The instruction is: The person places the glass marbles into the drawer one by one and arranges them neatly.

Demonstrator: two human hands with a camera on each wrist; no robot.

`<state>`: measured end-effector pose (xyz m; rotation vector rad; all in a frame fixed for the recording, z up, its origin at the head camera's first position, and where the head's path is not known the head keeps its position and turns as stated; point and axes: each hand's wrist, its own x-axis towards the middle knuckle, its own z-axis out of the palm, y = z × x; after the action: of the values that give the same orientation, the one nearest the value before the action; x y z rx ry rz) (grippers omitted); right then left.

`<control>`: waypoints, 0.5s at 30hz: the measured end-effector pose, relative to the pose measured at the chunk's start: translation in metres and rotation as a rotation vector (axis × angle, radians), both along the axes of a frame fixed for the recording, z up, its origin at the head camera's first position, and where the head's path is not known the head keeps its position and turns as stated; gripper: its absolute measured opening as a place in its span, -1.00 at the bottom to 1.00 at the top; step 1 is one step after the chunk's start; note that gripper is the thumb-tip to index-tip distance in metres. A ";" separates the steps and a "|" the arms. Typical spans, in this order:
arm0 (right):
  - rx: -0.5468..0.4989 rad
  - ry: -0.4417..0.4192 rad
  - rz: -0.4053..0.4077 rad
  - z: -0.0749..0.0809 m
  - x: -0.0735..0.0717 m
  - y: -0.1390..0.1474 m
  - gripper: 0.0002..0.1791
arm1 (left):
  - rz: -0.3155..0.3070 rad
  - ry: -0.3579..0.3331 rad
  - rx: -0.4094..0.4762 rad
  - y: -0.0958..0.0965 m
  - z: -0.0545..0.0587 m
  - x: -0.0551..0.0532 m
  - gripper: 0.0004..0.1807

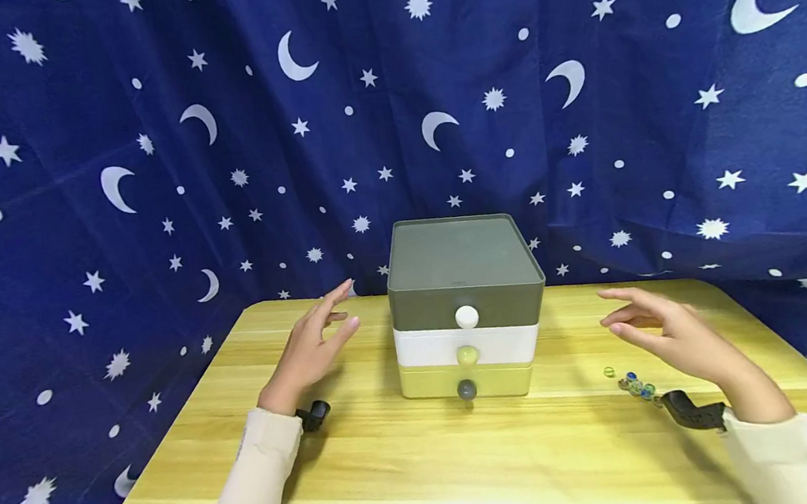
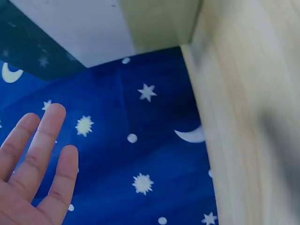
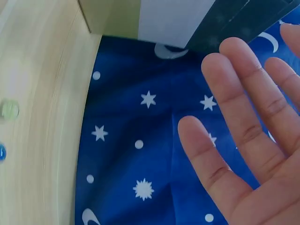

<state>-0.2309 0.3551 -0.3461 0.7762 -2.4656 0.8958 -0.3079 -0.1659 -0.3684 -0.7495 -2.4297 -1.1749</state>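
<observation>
A three-tier drawer box [image 1: 467, 307] stands on the table, its drawers closed. The top tier is dark green with a white knob [image 1: 467, 317], the middle white with a yellow-green knob [image 1: 467, 355], the bottom yellow with a grey knob [image 1: 467, 390]. To its left my left hand [image 1: 313, 347] hovers with fingers extended, holding nothing. My right hand [image 1: 674, 332] is raised on the other side, fingers loosely spread and apart from the box. Below the right hand several glass marbles [image 1: 635, 386] lie in a small cluster. One green marble [image 3: 10, 109] shows in the right wrist view.
The wooden table [image 1: 402, 487] has rounded far corners. Behind it hangs a dark blue curtain [image 1: 387, 119] with white moons and stars, close to the back of the box. A black wrist camera [image 1: 691, 412] sits low by the right wrist, near the marbles.
</observation>
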 end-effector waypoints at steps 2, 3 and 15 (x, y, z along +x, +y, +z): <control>-0.065 -0.025 0.066 -0.001 -0.002 -0.004 -0.43 | -0.014 0.025 0.022 0.001 0.002 -0.001 -0.34; -0.091 -0.033 0.093 -0.001 -0.003 -0.006 -0.40 | -0.021 0.033 0.034 0.002 0.003 -0.002 -0.35; -0.191 -0.053 0.180 0.007 -0.009 -0.031 -0.34 | -0.091 0.047 0.119 0.015 0.014 -0.007 -0.36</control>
<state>-0.2395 0.3244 -0.3395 0.9269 -2.3378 1.2120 -0.3148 -0.1507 -0.3548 -0.8486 -2.2863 -1.3089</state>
